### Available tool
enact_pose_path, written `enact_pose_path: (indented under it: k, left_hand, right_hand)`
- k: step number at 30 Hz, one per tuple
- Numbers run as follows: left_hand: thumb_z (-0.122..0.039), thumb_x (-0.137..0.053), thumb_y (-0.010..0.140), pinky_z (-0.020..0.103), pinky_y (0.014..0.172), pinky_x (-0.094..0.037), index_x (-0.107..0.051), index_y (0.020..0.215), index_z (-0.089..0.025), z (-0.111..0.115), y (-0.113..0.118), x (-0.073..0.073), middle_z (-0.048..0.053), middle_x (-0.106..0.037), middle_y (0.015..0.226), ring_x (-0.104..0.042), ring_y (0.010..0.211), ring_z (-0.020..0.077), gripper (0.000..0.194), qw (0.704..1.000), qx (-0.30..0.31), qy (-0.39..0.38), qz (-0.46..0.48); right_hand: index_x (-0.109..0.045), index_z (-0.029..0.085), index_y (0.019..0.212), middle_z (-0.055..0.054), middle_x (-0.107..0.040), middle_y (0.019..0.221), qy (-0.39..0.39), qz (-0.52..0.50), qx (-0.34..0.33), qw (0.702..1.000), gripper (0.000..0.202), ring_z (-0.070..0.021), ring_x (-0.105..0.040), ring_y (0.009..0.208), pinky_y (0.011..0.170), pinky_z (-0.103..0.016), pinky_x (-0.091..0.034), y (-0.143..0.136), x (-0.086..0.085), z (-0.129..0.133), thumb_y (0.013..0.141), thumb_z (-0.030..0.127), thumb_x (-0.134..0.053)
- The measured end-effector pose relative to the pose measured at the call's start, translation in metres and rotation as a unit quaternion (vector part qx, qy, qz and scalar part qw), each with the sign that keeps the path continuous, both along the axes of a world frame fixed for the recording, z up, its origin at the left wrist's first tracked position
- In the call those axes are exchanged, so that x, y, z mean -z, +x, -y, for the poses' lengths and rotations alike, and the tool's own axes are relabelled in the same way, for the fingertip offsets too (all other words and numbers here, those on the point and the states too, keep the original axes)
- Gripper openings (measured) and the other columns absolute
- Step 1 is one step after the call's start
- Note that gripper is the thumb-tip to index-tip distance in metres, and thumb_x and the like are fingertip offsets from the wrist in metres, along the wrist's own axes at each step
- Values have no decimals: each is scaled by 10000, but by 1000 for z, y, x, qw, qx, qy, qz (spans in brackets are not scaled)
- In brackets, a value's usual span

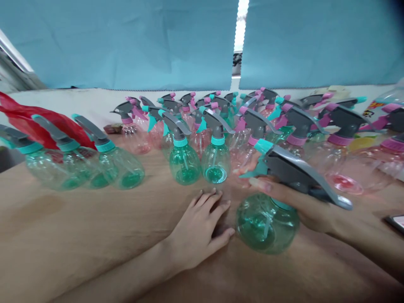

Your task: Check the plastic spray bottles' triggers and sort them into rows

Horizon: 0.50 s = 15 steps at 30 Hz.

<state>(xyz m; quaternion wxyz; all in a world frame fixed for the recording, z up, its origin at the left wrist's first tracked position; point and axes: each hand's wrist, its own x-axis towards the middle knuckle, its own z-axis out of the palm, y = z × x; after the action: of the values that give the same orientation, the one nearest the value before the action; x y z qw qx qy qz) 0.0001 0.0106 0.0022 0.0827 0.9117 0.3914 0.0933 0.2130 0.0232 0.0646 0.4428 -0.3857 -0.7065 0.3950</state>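
Note:
My right hand (pixel 284 193) grips a green spray bottle (pixel 268 227) around its neck, just under the grey trigger head. The bottle tilts, its turquoise nozzle pointing up and to the left. Flat on the wooden table (pixel 126 235), my left hand (pixel 202 223) rests with its fingers apart and nothing in them. Just beyond its fingertips stand two green spray bottles, the left one (pixel 184 164) and the right one (pixel 216 162), both with turquoise collars. The base of the held bottle is close to my left thumb, apart from it.
Several green spray bottles (pixel 123 168) stand in a row at the left, before a red plastic bag (pixel 41 122). Pink and green spray bottles (pixel 344 164) crowd the back and right. A phone (pixel 396 221) lies at the right edge. Blue cloth (pixel 142 42) hangs behind.

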Motion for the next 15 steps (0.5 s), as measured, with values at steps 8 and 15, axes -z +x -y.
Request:
enact_pose_path:
  k: [8,15]
  left_hand:
    - [-408,-564,907,493,1080,-285,-473,1344,-133,2,0,1,166,-443,1408,-367,1320,297,524,1000,-12,3,8]
    - [-428,-549,910,496,1083,-277,-465,1362,-129,2,0,1,174,-409,1436,-330,1344,307,549,1000,-19,3,-9]
  right_hand:
    - [-602,285,977,31,-576,686,-17,-28,10,999,206,-144,-563,628,634,-281,-510,-4,1,2,806,397,-632]
    - [-601,281,953,44,-584,662,-19,-29,3,999,191,-120,-542,590,558,-225,-481,-4,-1,2,783,344,-661]
